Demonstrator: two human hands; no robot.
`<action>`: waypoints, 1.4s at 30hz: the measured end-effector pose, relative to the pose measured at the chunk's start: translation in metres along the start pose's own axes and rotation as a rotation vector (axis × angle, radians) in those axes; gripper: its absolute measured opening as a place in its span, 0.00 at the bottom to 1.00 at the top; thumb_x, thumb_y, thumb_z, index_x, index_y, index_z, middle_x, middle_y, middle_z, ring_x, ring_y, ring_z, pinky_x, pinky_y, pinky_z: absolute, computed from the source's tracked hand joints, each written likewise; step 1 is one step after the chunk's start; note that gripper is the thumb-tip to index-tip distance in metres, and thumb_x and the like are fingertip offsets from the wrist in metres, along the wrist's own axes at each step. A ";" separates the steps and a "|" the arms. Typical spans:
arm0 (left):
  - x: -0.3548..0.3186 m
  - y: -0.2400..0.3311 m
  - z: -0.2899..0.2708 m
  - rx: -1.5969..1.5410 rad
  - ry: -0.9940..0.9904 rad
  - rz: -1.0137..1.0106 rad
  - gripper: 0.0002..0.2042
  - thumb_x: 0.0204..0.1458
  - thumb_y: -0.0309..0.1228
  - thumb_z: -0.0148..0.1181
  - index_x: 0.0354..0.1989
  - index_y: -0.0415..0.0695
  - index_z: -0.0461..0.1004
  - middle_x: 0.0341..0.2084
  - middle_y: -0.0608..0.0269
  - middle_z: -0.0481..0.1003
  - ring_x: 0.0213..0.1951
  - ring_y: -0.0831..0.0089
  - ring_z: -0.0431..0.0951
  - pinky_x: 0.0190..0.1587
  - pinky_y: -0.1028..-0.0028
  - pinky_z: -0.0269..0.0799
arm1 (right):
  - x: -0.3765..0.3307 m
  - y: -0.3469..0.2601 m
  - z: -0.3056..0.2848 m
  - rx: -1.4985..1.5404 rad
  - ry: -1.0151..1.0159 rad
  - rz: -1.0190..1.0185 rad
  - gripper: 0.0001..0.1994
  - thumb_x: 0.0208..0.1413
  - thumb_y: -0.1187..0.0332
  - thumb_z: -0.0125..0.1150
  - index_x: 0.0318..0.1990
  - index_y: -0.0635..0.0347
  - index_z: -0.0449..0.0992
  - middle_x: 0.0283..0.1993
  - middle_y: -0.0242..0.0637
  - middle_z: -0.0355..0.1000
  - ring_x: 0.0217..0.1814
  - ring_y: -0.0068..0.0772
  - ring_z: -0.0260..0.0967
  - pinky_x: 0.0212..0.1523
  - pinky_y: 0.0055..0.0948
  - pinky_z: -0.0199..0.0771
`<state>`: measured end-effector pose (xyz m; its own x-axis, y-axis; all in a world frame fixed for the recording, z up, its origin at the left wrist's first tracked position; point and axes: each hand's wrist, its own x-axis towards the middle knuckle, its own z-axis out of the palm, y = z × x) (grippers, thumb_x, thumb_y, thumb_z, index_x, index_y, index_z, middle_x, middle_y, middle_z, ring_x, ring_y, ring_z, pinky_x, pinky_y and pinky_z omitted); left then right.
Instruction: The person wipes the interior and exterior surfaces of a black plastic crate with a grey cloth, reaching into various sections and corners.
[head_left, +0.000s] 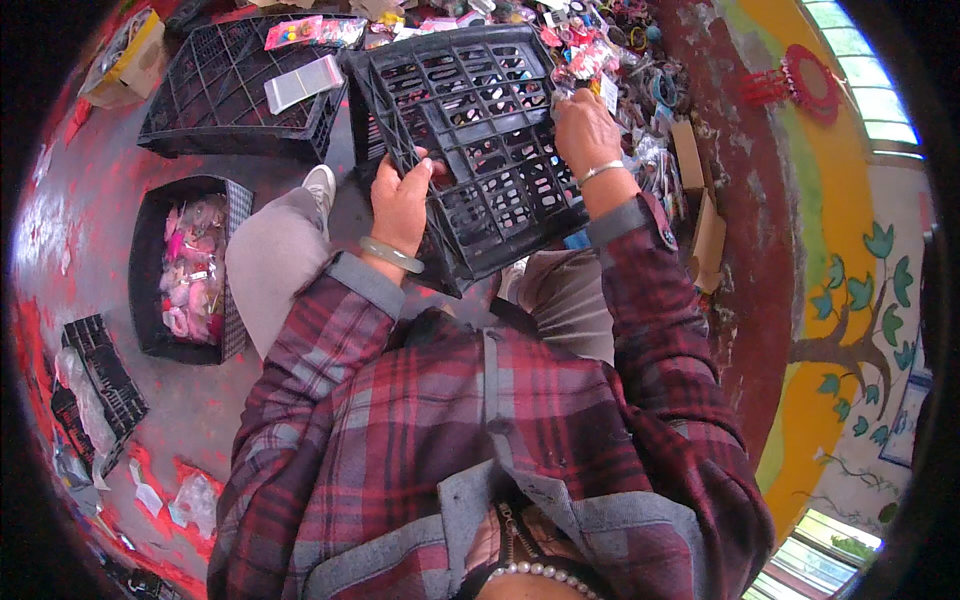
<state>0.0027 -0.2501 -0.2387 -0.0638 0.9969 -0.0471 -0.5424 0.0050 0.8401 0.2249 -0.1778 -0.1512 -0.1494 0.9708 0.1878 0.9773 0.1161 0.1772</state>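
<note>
Black plastic crate [480, 150]: in front of the torso, between the hands, tilted; its long axis runs away from the person, the far end leaning left.
Left hand [400, 205]: clasping the crate's left rim, thumb over the edge.
Right hand [588, 135]: at the right rim, farther from the torso; whether it grips the rim or a packet cannot be told.
Accessory pile [630, 40]: beyond the crate to the right, nearer the right hand.
</note>
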 end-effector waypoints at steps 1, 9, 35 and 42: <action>0.002 -0.001 0.000 -0.002 -0.004 0.008 0.06 0.51 0.24 0.47 0.37 0.39 0.65 0.28 0.60 0.73 0.29 0.76 0.72 0.36 0.76 0.67 | 0.002 0.000 -0.002 -0.001 -0.009 0.012 0.07 0.42 0.72 0.51 0.29 0.58 0.75 0.37 0.43 0.67 0.43 0.46 0.64 0.43 0.37 0.67; 0.002 -0.005 -0.003 -0.007 -0.002 -0.020 0.07 0.51 0.24 0.47 0.38 0.39 0.64 0.28 0.59 0.73 0.30 0.74 0.72 0.35 0.74 0.68 | 0.011 -0.034 -0.020 0.076 -0.241 0.067 0.09 0.41 0.68 0.52 0.29 0.59 0.77 0.36 0.45 0.72 0.41 0.42 0.69 0.43 0.34 0.69; 0.001 0.002 0.001 -0.035 0.008 -0.035 0.07 0.50 0.21 0.48 0.37 0.37 0.64 0.27 0.62 0.72 0.29 0.79 0.71 0.35 0.79 0.66 | 0.075 0.029 0.026 0.138 -0.247 0.230 0.18 0.41 0.59 0.56 0.40 0.57 0.74 0.41 0.49 0.71 0.45 0.48 0.68 0.46 0.39 0.68; 0.000 0.000 0.000 -0.042 0.019 -0.047 0.07 0.49 0.21 0.49 0.37 0.38 0.64 0.27 0.62 0.72 0.29 0.79 0.71 0.35 0.79 0.65 | 0.057 0.013 0.023 0.189 -0.150 0.254 0.13 0.45 0.63 0.51 0.34 0.61 0.75 0.39 0.47 0.72 0.42 0.49 0.69 0.44 0.40 0.69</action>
<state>0.0026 -0.2501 -0.2384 -0.0531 0.9939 -0.0965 -0.5795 0.0480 0.8136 0.2324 -0.1166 -0.1603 0.1120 0.9921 0.0563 0.9931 -0.1097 -0.0416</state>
